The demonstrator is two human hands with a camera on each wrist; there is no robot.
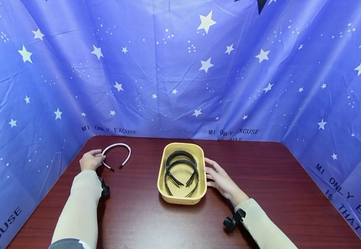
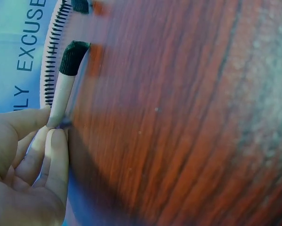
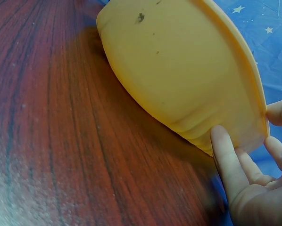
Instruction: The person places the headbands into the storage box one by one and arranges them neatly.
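Note:
At the left of the table, my left hand (image 1: 91, 160) holds a pale pink headband (image 1: 129, 155) by its side. In the left wrist view the thumb and fingers (image 2: 58, 155) pinch the band's pale arm near its dark tip, and small dark teeth line the inner edge. A yellow plastic basin (image 1: 180, 200) stands mid-table with black toothed headbands (image 1: 181, 162) lying in it, overlapping. Against the basin's right wall rests my right hand (image 1: 222, 180). In the right wrist view its fairly straight fingers (image 3: 226, 155) touch the outer wall and rim.
The dark red wood-grain table (image 1: 130, 214) carries both items. A blue star-printed cloth (image 1: 174, 69) hangs around its back and sides. Each wrist wears a black camera mount (image 1: 234, 220) over a pale sleeve (image 1: 82, 204).

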